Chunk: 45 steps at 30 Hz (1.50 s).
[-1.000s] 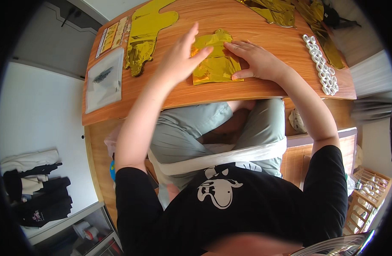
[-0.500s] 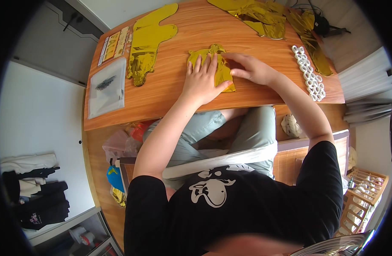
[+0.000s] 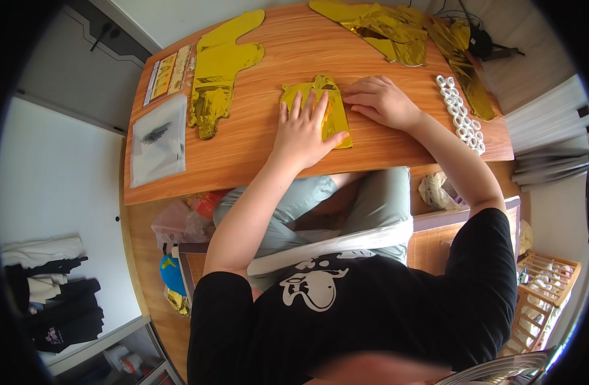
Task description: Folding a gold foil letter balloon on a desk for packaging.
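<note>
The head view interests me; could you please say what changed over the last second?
The left hand has moved right and flattened onto the gold foil; the right hand has shifted from over the foil to its right edge. The white rings and clear bag stayed put.

The folded gold foil packet (image 3: 338, 120) looks metallic and glossy; the longer foil shape (image 3: 221, 56) is smooth at one end, crinkled at the other. From here, the table (image 3: 246, 157) shows wood grain with a soft sheen, the pouch (image 3: 165, 153) shiny clear plastic, the shirt (image 3: 384, 308) matt cloth.
</note>
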{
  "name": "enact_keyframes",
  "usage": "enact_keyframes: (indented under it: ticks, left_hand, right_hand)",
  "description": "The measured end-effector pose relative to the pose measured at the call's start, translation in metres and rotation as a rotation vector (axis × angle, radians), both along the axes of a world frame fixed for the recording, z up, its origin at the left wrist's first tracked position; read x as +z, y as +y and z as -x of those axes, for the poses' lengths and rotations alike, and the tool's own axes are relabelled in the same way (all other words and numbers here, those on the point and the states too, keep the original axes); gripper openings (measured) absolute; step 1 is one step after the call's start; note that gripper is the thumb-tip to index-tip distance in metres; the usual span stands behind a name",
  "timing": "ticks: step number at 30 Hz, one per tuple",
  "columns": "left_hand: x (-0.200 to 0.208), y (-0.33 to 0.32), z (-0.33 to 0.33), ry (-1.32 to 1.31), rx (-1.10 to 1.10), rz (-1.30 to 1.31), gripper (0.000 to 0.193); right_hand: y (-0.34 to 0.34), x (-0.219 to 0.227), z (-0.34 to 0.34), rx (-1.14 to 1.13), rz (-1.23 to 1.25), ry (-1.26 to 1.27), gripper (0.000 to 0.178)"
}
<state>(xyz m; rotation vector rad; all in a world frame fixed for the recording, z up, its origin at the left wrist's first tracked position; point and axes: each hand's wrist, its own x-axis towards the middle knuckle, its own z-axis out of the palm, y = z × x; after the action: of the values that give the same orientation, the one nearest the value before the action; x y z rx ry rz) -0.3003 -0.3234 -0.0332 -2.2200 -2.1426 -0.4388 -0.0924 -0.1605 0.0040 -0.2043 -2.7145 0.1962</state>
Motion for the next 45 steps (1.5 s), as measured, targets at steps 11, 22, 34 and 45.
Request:
enact_keyframes:
  ticks: [11,22,34,45]
  left_hand:
    - [-0.002,0.000,0.001,-0.020,-0.010,-0.030,0.094]
    - [0.001,-0.002,0.000,0.023,-0.022,-0.039,0.090]
    - [0.003,0.001,-0.001,0.033,-0.017,-0.044,0.090]
    - [0.001,-0.003,0.000,0.018,-0.017,-0.055,0.091]
  right_hand:
    - [0.010,0.000,0.001,0.067,-0.128,-0.051,0.029]
    - [0.008,-0.002,0.003,0.004,-0.166,-0.108,0.029]
    - [-0.009,0.004,0.016,-0.127,0.062,-0.042,0.032]
    - [-0.027,-0.004,0.010,-0.253,-0.068,-0.117,0.045]
